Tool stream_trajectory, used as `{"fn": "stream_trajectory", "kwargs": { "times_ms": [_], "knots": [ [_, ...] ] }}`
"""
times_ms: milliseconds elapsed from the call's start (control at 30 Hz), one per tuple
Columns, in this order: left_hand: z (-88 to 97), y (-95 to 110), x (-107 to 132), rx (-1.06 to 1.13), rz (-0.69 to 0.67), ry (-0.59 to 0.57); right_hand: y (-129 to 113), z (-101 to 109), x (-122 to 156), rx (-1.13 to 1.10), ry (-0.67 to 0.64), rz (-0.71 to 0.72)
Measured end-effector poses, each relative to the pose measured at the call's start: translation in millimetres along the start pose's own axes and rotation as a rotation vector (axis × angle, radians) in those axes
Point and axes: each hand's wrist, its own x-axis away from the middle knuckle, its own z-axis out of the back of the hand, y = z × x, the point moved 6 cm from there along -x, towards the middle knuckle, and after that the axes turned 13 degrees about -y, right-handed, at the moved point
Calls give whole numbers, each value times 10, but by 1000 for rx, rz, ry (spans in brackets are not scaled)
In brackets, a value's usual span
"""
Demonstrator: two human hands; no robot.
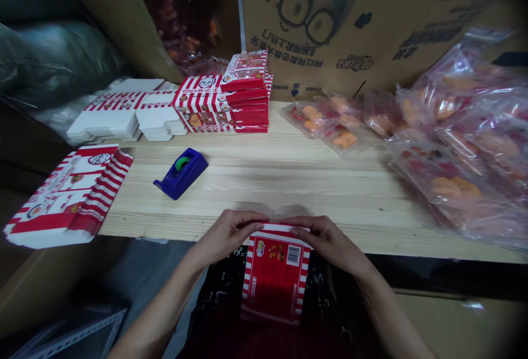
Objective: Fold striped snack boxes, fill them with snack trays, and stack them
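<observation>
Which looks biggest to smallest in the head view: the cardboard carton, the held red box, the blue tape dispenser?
1. Carton.
2. Red box, though nearness to the camera enlarges it.
3. Tape dispenser, clearly smallest.

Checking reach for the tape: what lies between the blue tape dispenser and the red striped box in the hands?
Nothing: the head view shows only bare wooden table between the tape dispenser and the box, held by the left hand and right hand.
</observation>
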Motion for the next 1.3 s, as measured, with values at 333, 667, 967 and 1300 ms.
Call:
{"fn": "stream_trajectory", "kwargs": {
  "times_ms": [333,667,967,1300],
  "knots": [
    [-86,25,21,-5,48,67,105,-48,-16,-17,99,3],
    [-111,109,189,-76,-42,75,92,-212,170,66,50,62],
    [-222,195,426,-279,-60,-52,177,-207,266,125,56,60],
    [-175,179,353,-199,-52,4,31,-152,104,-95,-215,-55]
  ]
}}
